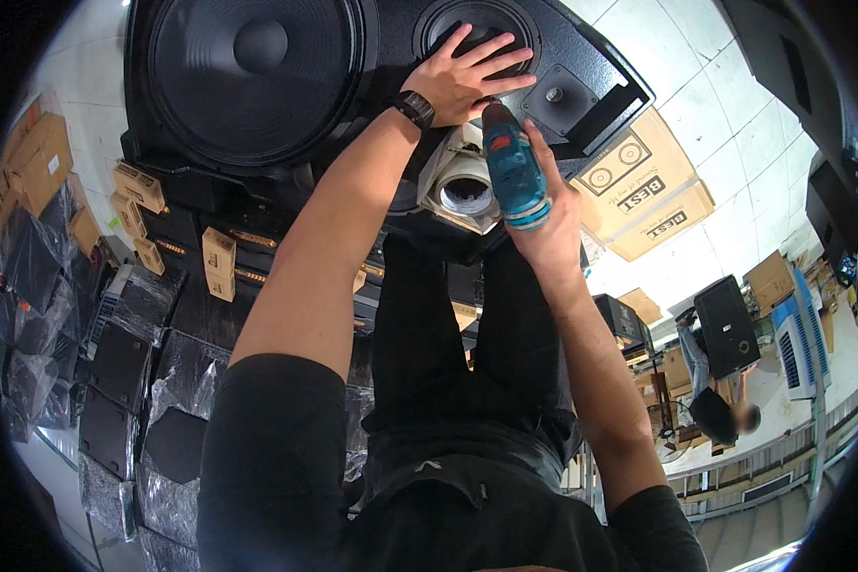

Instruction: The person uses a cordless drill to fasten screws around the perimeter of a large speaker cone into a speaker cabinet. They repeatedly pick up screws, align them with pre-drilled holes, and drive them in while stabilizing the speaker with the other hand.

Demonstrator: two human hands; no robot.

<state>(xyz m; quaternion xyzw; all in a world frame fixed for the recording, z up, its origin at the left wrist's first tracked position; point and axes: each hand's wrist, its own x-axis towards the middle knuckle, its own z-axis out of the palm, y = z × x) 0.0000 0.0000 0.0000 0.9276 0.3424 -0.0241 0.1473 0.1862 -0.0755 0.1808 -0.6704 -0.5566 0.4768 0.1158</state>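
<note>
A large black loudspeaker cabinet [391, 57] lies face up in front of me, with a big woofer [248, 71] at its left. My left hand [462, 81] rests with spread fingers over the smaller round speaker [439, 21] at the cabinet's right part. In my right hand [553, 219] is a teal cordless drill [515, 172], its dark nose against the cabinet beside my left thumb. The drill's tip is hidden, so I cannot tell what it touches. Right of it sits a square horn tweeter [556, 95]. A roll of tape [465, 195] stands in an opened box just left of the drill.
A flat printed carton [643, 191] lies on the tiled floor at the right. Wrapped black cabinets [176, 439] and small brown boxes [219, 262] fill the left. Farther right, another person [720, 415] is beside a black speaker [726, 327].
</note>
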